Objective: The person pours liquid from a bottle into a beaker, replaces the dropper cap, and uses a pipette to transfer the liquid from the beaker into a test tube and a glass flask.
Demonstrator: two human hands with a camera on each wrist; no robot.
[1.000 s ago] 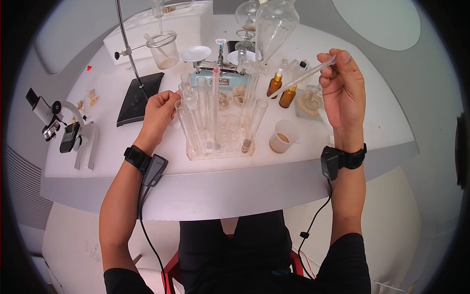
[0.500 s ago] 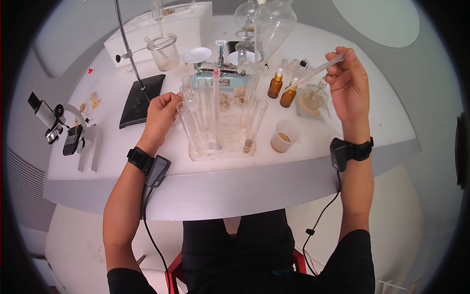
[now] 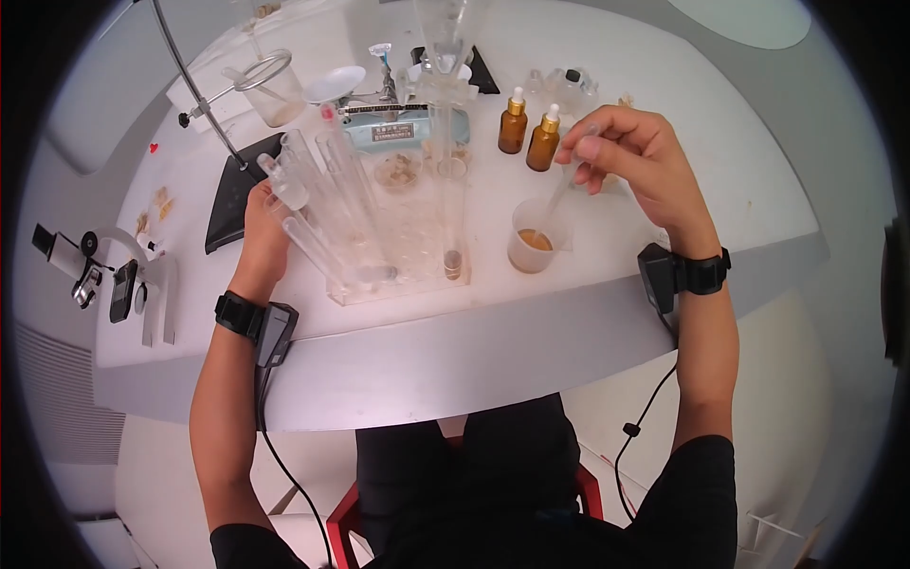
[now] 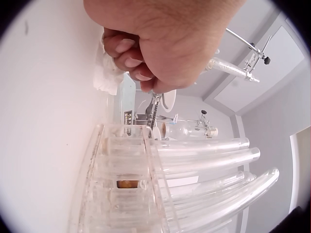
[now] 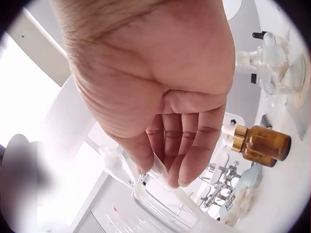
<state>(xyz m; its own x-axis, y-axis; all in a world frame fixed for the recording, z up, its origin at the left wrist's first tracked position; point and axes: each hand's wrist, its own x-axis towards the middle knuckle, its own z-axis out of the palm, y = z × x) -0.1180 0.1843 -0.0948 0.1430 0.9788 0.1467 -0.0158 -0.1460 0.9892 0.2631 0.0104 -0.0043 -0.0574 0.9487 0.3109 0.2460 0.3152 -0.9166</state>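
Note:
In the head view, my right hand [image 3: 640, 166] pinches a clear dropper [image 3: 567, 190] between thumb and fingers. The dropper slants down into a plastic beaker [image 3: 542, 248] of brown liquid. The right wrist view shows my thumb and fingertips round the dropper [image 5: 182, 196]. My left hand [image 3: 265, 232] is beside a clear rack [image 3: 398, 284] of test tubes [image 3: 346, 175], partly behind the leftmost tubes. Its fingers curl toward the palm in the left wrist view, holding nothing visible; something white [image 4: 108, 75] shows beside them.
Two amber dropper bottles [image 3: 513, 128] stand behind the beaker. Beyond the rack are a balance [image 3: 398, 131] and a dish of brown pieces [image 3: 398, 172]. A stand [image 3: 237, 190] and a microscope [image 3: 104, 266] are at the left. A glass funnel [image 3: 450, 38] rises behind the rack.
My right hand has come down and turned, bringing the dropper from above the bottles into the beaker. The head view has shifted, and my left hand is partly behind the tubes.

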